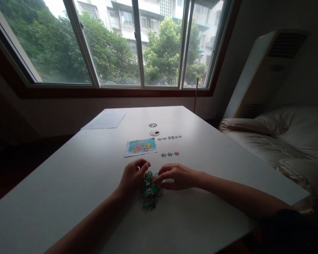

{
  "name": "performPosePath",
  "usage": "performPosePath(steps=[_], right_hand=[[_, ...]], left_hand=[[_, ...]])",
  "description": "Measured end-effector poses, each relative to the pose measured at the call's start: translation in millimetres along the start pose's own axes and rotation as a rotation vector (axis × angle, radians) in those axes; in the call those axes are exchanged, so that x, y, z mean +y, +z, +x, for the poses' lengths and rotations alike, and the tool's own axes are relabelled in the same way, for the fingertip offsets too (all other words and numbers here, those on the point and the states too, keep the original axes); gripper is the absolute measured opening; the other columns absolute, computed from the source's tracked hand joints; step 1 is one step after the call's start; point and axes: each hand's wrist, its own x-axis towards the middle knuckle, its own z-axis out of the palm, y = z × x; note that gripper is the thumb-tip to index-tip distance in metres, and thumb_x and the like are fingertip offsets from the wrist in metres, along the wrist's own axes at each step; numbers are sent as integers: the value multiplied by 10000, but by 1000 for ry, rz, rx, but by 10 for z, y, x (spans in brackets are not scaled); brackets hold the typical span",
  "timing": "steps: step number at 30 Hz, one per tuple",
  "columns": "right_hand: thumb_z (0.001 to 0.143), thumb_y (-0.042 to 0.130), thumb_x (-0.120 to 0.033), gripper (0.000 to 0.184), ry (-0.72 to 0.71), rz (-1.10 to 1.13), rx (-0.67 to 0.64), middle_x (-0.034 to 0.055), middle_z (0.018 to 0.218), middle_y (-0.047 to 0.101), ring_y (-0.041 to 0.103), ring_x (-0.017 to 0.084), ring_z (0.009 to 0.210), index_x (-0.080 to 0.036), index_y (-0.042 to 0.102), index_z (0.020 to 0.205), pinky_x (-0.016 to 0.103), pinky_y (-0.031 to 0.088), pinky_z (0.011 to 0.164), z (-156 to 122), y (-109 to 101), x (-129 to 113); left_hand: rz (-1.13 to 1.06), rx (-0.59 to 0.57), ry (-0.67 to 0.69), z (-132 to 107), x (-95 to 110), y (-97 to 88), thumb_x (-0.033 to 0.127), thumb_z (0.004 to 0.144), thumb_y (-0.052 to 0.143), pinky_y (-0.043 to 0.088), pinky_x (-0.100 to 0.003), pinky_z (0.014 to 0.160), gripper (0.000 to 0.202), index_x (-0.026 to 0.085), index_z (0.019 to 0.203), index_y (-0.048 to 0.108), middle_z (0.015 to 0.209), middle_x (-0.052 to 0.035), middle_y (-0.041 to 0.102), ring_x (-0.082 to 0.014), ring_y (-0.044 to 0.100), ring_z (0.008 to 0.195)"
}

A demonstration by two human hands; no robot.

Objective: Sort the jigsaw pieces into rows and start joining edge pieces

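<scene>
A heap of small colourful puzzle pieces (150, 192) lies on the white table (82, 176) in front of me. My left hand (132, 176) curls at the heap's left edge, thumb and fingers pinched at its top. My right hand (176, 176) rests on the heap's right side, fingers bent into the pieces. What each pinch holds is too small to name. Beyond the hands lies a cartoon reference picture (140, 146). Three loose pieces (170, 154) sit in a short row to its right, and a longer row of pieces (169, 137) lies further back.
A round lid (154, 133) and a smaller round object (153, 125) sit behind the picture. A sheet of paper (104, 120) lies at the table's far left. A bed with pale bedding (281, 141) stands to the right, a standing air conditioner (262, 74) behind it, windows beyond.
</scene>
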Motion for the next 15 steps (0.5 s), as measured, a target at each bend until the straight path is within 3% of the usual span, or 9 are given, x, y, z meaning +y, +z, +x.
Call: performPosePath(steps=[10, 15], right_hand=[[830, 505, -286, 180, -2, -18, 93, 49, 808, 623, 566, 105, 731, -178, 644, 864, 217, 443, 709, 5, 84, 111], [810, 531, -274, 166, 151, 87, 235, 52, 774, 626, 562, 98, 680, -153, 644, 826, 203, 452, 639, 5, 51, 96]], left_hand=[[-27, -3, -6, 15, -1, 7, 392, 729, 518, 362, -212, 492, 273, 143, 665, 610, 591, 6, 576, -121, 474, 511], [43, -5, 23, 9, -7, 0, 383, 753, 502, 348, -209, 484, 269, 149, 672, 608, 583, 17, 564, -111, 453, 496]])
